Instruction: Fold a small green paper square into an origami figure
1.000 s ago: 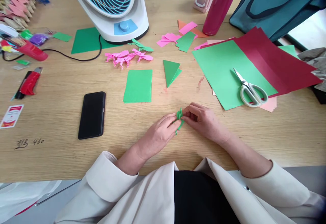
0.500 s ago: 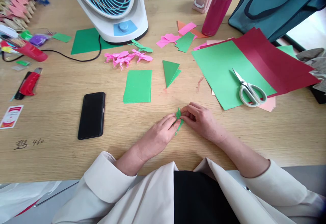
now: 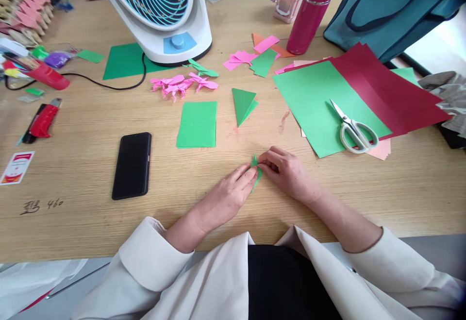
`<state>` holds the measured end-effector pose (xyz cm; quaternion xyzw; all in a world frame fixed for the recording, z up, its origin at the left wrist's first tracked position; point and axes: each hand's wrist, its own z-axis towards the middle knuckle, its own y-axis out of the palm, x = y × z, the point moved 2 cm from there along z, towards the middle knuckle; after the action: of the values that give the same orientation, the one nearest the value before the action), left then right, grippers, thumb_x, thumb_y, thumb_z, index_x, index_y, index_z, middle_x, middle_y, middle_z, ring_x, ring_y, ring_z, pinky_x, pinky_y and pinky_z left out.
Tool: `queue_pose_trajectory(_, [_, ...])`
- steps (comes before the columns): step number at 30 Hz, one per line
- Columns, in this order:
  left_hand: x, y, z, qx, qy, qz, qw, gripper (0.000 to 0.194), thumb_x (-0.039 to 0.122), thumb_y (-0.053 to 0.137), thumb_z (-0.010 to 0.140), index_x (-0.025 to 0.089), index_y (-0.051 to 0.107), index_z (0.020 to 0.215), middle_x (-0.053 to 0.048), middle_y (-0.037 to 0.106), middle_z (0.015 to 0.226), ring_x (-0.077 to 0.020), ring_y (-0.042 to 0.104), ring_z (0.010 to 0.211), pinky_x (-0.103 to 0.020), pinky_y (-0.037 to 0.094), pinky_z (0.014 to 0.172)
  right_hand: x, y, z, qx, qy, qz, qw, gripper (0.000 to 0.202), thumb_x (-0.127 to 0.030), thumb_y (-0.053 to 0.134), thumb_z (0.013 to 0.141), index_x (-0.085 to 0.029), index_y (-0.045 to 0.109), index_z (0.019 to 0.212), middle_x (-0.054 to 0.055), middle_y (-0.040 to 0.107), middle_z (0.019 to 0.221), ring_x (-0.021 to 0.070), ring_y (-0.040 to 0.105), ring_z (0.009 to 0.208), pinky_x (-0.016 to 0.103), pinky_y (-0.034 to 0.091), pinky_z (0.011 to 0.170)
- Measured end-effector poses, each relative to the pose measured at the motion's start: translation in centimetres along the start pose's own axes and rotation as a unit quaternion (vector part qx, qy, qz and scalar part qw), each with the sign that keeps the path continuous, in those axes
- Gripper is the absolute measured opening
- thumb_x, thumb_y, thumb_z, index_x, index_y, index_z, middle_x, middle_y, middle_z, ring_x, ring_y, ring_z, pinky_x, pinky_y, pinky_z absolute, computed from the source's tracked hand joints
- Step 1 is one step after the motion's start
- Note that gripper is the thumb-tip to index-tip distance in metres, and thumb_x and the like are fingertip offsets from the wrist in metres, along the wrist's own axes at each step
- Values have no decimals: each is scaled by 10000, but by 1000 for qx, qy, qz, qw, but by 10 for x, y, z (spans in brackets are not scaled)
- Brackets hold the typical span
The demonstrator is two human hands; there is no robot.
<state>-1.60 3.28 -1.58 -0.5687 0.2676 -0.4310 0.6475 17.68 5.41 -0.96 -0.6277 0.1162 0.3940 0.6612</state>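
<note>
Between my two hands, low over the wooden table, is a small folded green paper, narrow and pointed at both ends. My left hand presses on it from the left with fingers close together, covering part of it. The thumb and forefinger of my right hand pinch its right edge. Just beyond lie a folded green paper triangle and a stack of green paper squares. Farther back are several pink folded paper figures and a green one.
Scissors rest on a large green sheet over red sheets at right. A phone lies at left, a box cutter beyond it. A fan, a bottle and a bag stand behind.
The fingers of my left hand have shifted slightly over the green paper, and its lower part now shows as one pointed shape. My right hand keeps its pinch. The view has moved a little.
</note>
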Motion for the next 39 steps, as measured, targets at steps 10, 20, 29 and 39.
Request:
queue_pose_trajectory(10, [-3,0,-1,-24,9,30,999,472,111,428,979,52,429,1447,-151,454,1531,-256,437,1415,-378,408,1185,-3,-9,-20,-18,-67,-11,998,199,-175,483,991,-186,657,1086,79,601,958,183,598,843,327,504,755])
queue_pose_trajectory(20, [-6,0,-7,39,-5,-20,999,376,100,388,989,76,539,1333,-160,580,1409,-226,524,1351,-388,474,1148,-3,-2,-42,-3,-176,-168,970,366,-78,482,955,-149,597,1295,137,651,1094,249,574,917,417,540,793])
queue_pose_trajectory(29, [-4,-1,-6,14,-9,0,1000,444,74,424,964,73,485,1404,-155,564,1413,-250,514,1350,-383,467,1148,-5,-3,-39,5,-165,-155,974,336,-75,488,948,-125,622,1252,141,648,1065,245,573,911,410,546,786])
queue_pose_trajectory(39, [-4,0,-2,-4,-7,0,1000,455,80,394,966,67,459,1416,-166,563,1385,-267,523,1317,-415,489,1112,-6,-5,-40,-11,-155,-168,973,349,-74,458,960,-126,597,1276,150,645,1075,250,576,918,412,543,777])
